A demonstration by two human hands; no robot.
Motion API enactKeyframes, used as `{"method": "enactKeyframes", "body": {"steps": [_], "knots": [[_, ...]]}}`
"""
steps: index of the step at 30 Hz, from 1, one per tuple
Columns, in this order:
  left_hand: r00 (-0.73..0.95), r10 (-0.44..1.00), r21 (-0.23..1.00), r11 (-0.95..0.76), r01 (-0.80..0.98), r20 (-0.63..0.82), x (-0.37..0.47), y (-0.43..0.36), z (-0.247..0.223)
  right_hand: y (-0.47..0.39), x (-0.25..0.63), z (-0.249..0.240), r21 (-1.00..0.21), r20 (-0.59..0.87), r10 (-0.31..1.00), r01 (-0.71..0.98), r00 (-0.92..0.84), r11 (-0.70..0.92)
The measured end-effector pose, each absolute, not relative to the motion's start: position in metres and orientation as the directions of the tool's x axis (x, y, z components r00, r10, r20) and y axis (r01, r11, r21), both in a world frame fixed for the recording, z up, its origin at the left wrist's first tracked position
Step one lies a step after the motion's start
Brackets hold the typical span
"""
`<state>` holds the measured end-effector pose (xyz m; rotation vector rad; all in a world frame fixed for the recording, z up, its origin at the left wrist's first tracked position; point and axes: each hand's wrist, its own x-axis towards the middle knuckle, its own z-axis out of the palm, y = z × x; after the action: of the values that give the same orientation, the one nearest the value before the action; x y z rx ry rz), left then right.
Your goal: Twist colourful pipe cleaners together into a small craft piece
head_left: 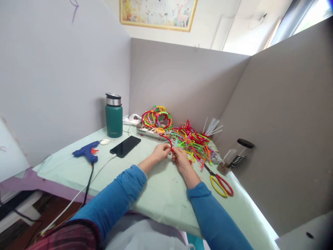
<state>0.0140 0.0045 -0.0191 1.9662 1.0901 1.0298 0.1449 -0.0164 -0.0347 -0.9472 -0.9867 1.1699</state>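
Both hands pinching one red pipe cleaner [168, 139]!
Left hand [160, 151] and right hand [180, 158] meet over the table [161, 194], beside the colourful pile [195, 142]; scissors [220, 181] lie right.

Both arms wear long blue sleeves [117, 196] ending at the wrists; the hands are bare. A red-plaid garment [67, 238] shows beside the left sleeve.

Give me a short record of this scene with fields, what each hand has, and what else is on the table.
left hand: pinches a red pipe cleaner
right hand: pinches the same pipe cleaner, close beside the left
pile: loose pipe cleaners just beyond the hands
tray: holds coiled rings
scissors: right of the hands, lying flat
phone: left, face up
glue gun: far left
flask: upright, behind the phone
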Motion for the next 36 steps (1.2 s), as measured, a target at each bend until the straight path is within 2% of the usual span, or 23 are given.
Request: {"method": "enactKeyframes", "body": {"steps": [3,8,17,26,31,36], "knots": [[0.339,0.908,0.855,-0.369,0.364,0.247,0.013,0.003,-0.017,-0.018,0.143,-0.033,-0.954,0.119,0.988,-0.264,0.095,0.140],[0.334,0.911,0.845,-0.366,0.389,0.241,0.011,-0.002,-0.013,-0.019,0.143,-0.033,-0.953,0.130,0.988,-0.265,0.079,0.146],[0.351,0.864,0.706,-0.498,0.503,0.360,0.012,0.002,-0.013,-0.016,0.145,-0.037,-0.955,0.126,0.989,-0.260,0.083,0.143],[0.376,0.823,0.633,-0.568,0.527,0.426,0.012,0.002,-0.018,-0.017,0.144,-0.035,-0.945,0.167,0.981,-0.267,0.095,0.186],[0.365,0.802,0.554,-0.593,0.584,0.474,0.011,-0.003,-0.016,-0.019,0.142,-0.033,-0.953,0.137,0.985,-0.259,0.103,0.160],[0.354,0.797,0.536,-0.595,0.599,0.489,0.011,-0.005,-0.015,-0.020,0.141,-0.030,-0.958,0.132,0.987,-0.245,0.096,0.152]]}}
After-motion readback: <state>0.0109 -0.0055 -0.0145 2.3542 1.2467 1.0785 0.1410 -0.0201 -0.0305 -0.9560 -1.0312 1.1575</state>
